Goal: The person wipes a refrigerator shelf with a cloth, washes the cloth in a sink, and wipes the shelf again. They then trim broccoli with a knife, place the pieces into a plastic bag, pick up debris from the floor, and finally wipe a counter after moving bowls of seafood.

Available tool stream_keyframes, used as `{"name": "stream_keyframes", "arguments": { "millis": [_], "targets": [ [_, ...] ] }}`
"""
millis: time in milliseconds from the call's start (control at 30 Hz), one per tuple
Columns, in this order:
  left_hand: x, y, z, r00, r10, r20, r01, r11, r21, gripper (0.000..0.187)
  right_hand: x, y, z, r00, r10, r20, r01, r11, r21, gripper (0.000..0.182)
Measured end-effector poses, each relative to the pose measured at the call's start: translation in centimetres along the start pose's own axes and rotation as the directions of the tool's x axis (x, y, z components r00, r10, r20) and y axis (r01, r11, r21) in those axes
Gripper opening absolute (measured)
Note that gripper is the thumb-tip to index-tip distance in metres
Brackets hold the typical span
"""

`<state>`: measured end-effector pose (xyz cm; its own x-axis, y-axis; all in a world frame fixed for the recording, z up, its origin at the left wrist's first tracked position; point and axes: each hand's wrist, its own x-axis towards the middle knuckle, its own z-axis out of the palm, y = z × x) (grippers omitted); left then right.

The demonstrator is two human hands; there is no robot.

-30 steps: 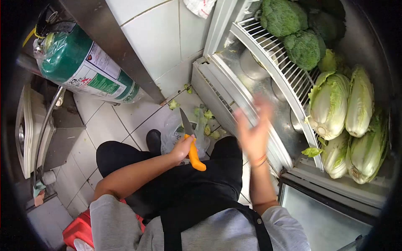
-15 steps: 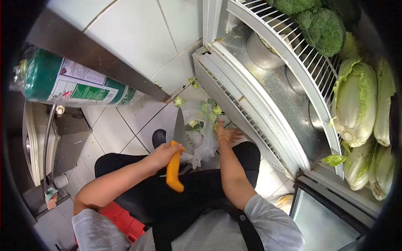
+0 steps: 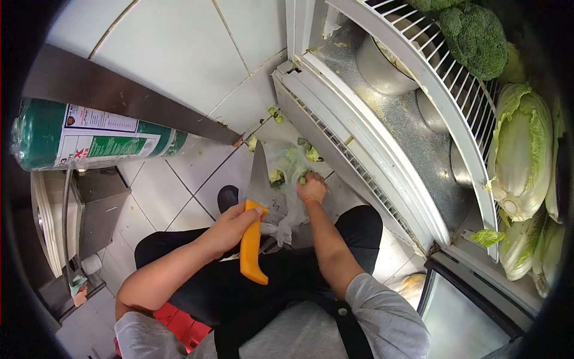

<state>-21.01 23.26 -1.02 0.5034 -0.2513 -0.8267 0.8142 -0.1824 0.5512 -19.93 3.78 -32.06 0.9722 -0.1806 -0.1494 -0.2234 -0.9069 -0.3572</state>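
Note:
A large knife with a yellow handle (image 3: pixel 253 254) is held in my left hand (image 3: pixel 234 227), its wide blade (image 3: pixel 259 173) pointing away from me over the floor. Beside the blade lies a clear plastic bag (image 3: pixel 284 206) with green and pale vegetable scraps (image 3: pixel 277 177) in or on it. My right hand (image 3: pixel 312 187) is at the right side of the bag, fingers closed around a small green vegetable piece (image 3: pixel 302 180).
An open fridge stands at the right, with broccoli (image 3: pixel 473 40) and long pale cabbages (image 3: pixel 521 155) on its wire rack (image 3: pixel 463 128) and metal pots (image 3: pixel 388 66) below. At the left is a green wrapped bottle (image 3: pixel 89 136). More scraps (image 3: pixel 312 154) lie by the fridge base.
My right hand has moved left towards the bag, and its spread fingers have closed on a green piece. The knife stays in my left hand. The view has shifted slightly.

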Motion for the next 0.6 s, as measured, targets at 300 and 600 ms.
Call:
{"name": "stream_keyframes", "arguments": {
  "millis": [300,600],
  "targets": [
    [0.2,0.7,-0.1,0.995,0.095,-0.018,-0.095,0.995,-0.01,0.032,-4.5,-3.9,-7.1,0.94,0.271,-0.208,-0.11,0.817,0.566,0.029],
    [0.0,0.7,-0.1,0.995,0.101,-0.018,-0.1,0.994,0.046,0.033,2.4,-4.1,-0.4,0.795,0.606,-0.027,-0.398,0.553,0.732,0.055]
  ]
}}
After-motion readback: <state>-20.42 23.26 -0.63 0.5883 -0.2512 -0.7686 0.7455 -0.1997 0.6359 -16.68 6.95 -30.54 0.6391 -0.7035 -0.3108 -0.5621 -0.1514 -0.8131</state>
